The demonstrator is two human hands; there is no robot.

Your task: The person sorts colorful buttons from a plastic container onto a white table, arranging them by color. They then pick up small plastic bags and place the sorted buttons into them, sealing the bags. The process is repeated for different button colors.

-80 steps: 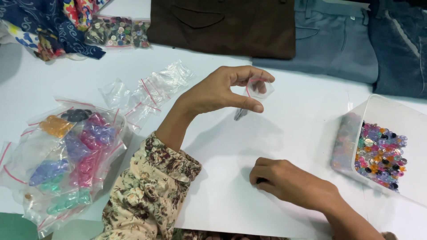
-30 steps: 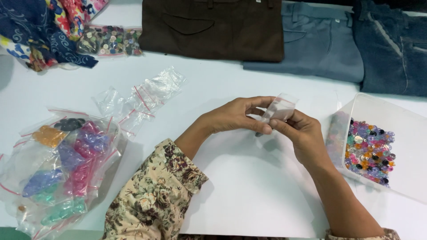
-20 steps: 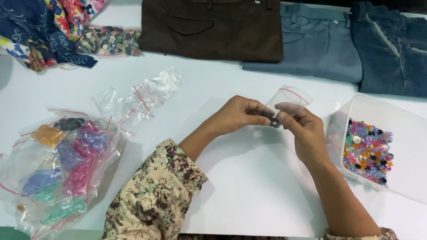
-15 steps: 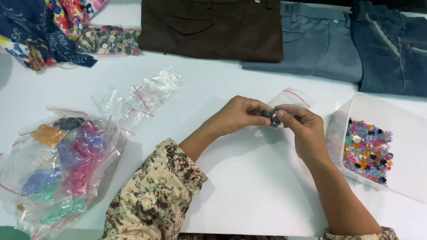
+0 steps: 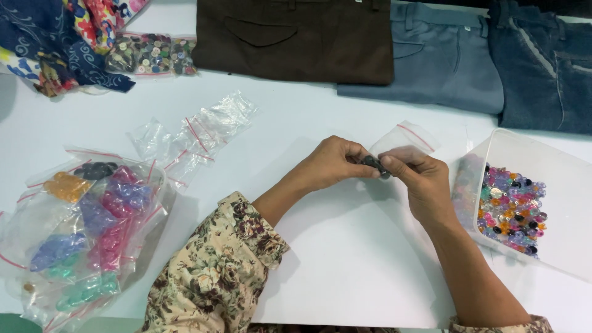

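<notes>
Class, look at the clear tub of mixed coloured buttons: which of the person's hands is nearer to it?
Right. The right hand sits just beside the tub; the left hand lies farther away, beyond it.

White tabletop (image 5: 345, 265) fills nearly the whole view in front of me, smooth, matte. Light is soft and even, from above, faint shadows only. Along the far edge lie folded garments side by side: brown trousers (image 5: 296, 37), grey-blue trousers (image 5: 444, 55), dark blue jeans (image 5: 542, 61). Far left corner: bunched blue patterned cloth (image 5: 55, 37) with red and yellow print. A small green patch (image 5: 18, 324) shows at the near left corner. Walls, floor, windows out of frame.
</notes>
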